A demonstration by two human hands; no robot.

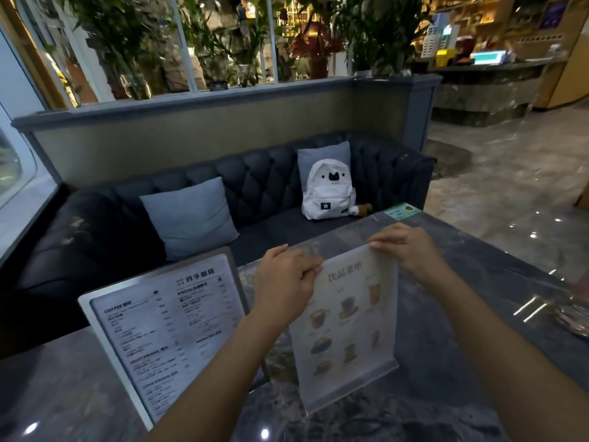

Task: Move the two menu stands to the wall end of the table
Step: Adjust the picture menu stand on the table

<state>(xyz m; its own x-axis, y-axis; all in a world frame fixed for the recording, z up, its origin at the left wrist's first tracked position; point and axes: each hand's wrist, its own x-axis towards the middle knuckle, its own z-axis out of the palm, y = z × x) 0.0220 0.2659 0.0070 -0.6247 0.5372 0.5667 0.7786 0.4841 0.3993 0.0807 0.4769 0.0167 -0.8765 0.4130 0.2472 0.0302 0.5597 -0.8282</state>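
A dark marble table (462,282) holds two menu stands. The grey text menu stand (165,327) stands left of the clear drinks menu stand (347,327). Left hand (283,275) and right hand (411,250) pinch the drinks stand's top corners. Probably mid-grasp; next, lift it and carry it wallward.

Two menu stands sit on the counter (446,298): a framed text menu (165,330) and a clear drinks menu (347,330). Behind the counter, one sofa (255,186) carries two cushions (191,215) (322,154) and one white backpack (328,193). Two hands (283,275) (411,250) show.
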